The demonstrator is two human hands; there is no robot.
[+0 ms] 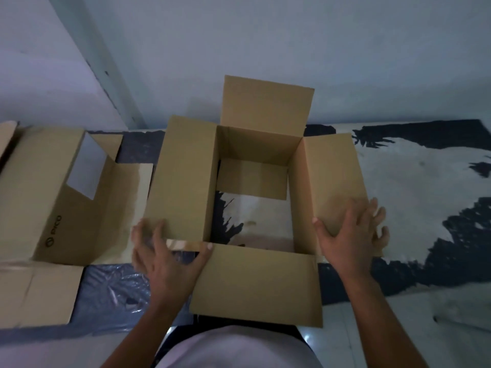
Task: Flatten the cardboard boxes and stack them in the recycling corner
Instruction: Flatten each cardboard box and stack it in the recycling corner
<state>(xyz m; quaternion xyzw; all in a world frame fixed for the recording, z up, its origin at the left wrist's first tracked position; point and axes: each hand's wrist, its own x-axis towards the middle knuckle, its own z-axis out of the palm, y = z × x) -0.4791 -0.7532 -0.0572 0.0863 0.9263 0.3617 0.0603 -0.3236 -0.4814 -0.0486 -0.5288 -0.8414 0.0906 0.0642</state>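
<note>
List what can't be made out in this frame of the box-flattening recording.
- Left hand: motion-blurred in the head view, so its grip on the open box is unclear.
- Right hand: fingers doubled by blur.
- Second box: cut off by the left edge; its printed logo is only partly readable.
- Recycling corner: not identifiable.

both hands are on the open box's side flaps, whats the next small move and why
Probably push the side walls askew so the box folds flat. All four top flaps are open, the floor shows through its bottom, and the left hand and right hand already rest on opposite flaps.
</note>
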